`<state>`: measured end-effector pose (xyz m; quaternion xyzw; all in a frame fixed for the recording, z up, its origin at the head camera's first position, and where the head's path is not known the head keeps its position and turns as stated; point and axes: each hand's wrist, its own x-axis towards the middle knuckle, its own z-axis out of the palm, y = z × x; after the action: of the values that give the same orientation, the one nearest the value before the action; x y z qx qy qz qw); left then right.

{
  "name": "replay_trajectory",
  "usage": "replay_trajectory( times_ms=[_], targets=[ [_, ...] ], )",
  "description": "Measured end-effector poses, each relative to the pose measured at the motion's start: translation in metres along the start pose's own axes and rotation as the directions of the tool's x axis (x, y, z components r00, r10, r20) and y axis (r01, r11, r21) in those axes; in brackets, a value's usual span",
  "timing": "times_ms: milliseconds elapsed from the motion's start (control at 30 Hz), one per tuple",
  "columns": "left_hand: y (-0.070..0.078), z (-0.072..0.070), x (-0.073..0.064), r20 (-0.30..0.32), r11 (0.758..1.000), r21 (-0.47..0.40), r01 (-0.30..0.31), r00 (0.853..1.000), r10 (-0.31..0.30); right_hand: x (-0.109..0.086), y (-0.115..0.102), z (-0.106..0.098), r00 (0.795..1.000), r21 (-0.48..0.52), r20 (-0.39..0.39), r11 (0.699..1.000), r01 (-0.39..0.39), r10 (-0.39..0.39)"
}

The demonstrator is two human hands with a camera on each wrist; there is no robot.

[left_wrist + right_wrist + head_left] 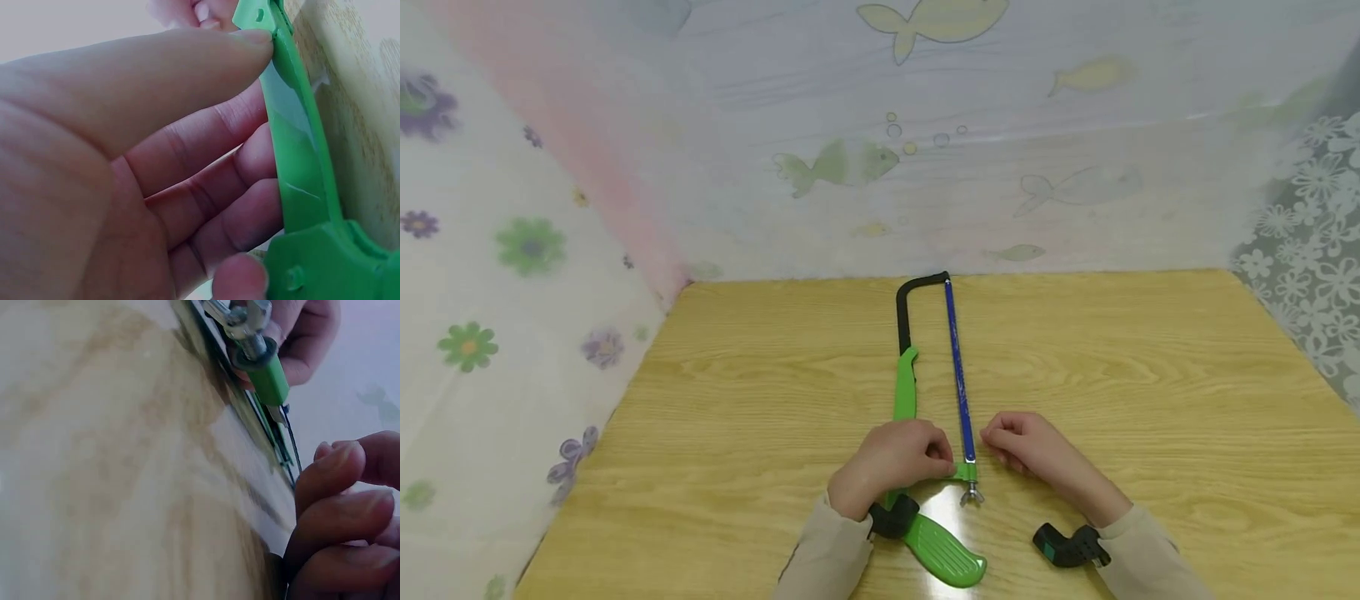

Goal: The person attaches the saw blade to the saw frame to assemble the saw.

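A hacksaw lies on the table with its black frame (903, 317) pointing to the back wall and its green handle (943, 550) towards me. My left hand (891, 462) pinches the green crosspiece (290, 150) at the near end, thumb on one side and fingertips on the other. The blue blade (958, 367) runs from that crosspiece to the frame's far tip. A silver wing nut (972, 496) sticks out at the near end; it also shows in the right wrist view. Just right of the blade, my right hand (1037, 446) has loosely curled fingers, with nothing seen in them.
The wood-grain table (1112, 358) extends on both sides of the saw. A curtain (820, 208) with fish prints stands along its back edge, and a flowered sheet (535, 333) hangs at the left. Black wrist cameras sit on both wrists.
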<state>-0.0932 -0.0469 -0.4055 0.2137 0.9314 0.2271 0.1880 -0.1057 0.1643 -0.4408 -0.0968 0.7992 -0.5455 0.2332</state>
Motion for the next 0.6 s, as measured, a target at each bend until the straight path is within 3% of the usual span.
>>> replay_trajectory(
  times_ms=[400,500,600],
  targets=[
    [-0.0008,-0.0013,-0.0001,-0.004,1.000,-0.004,0.003,1.000,-0.003,-0.0033,-0.0068,0.0096,1.000,-0.117,-0.020,0.993,-0.009,0.007],
    [-0.0016,-0.0011,0.0005,-0.009,1.000,-0.011,0.005,1.000,-0.005,-0.0029,-0.0065,0.0076,1.000,-0.140,0.024,0.990,0.019,-0.016],
    [-0.0016,-0.0008,0.0006,-0.010,1.000,-0.011,-0.005,1.000,0.005,-0.0047,-0.0058,0.0042,0.991,-0.099,0.134,0.994,0.037,-0.023]
  ],
)
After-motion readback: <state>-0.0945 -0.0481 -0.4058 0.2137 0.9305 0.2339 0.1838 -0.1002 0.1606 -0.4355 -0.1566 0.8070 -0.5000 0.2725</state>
